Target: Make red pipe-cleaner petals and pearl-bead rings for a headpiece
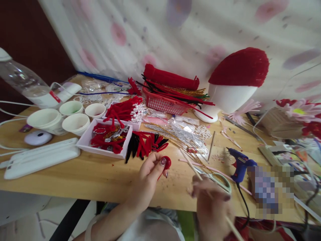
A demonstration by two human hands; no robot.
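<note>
My left hand (151, 172) is closed over the front of the table, thumb and fingers pinching a small rounded red piece (167, 162); the fingers partly cover it, and I cannot tell exactly what it is. To its right, my right hand (213, 204) is smeared by motion but wrapped round a long thin wooden stick (192, 164). The stick's tip points away from me, toward a bundle of silver and gold stems. Just beyond the right hand, a pair of scissors (222, 182) with pale green handles lies partly hidden. Red and black fuzzy pieces (144, 145) lie beyond the left hand.
A blue glue gun (240, 164) stands on the right with its cord trailing down. White boxes (101, 153) of red pieces, paper cups (75, 124) and a bottle (27, 80) occupy the left. Behind are a red basket (163, 102) and a white head form (225, 97) wearing a red cap.
</note>
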